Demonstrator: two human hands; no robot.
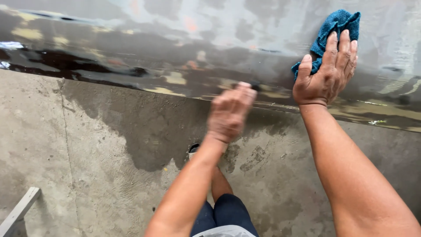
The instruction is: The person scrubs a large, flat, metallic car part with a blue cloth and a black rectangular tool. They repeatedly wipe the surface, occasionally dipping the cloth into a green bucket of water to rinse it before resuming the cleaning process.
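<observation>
Knee: a leg in dark blue shorts (226,215) is seen at the bottom edge, bent over the concrete floor (87,153).
Left hand: the left hand (229,112) is blurred and held just before the lower edge of the panel; the fingers are curled inward, but whether anything is gripped cannot be told.
Right hand: the right hand (326,72) is laid flat, fingers stretched and released, pressed onto the blue cloth (335,26).
Cloth: it is bunched under the fingertips, against the panel near its upper right.
Panel: a glossy, wet, grey and dark mottled panel (153,48) with pale patches is spread across the top.
Floor: a damp dark patch is shown below the panel's edge.
Corner: a pale grey bar (19,210) is seen at the lower left.
</observation>
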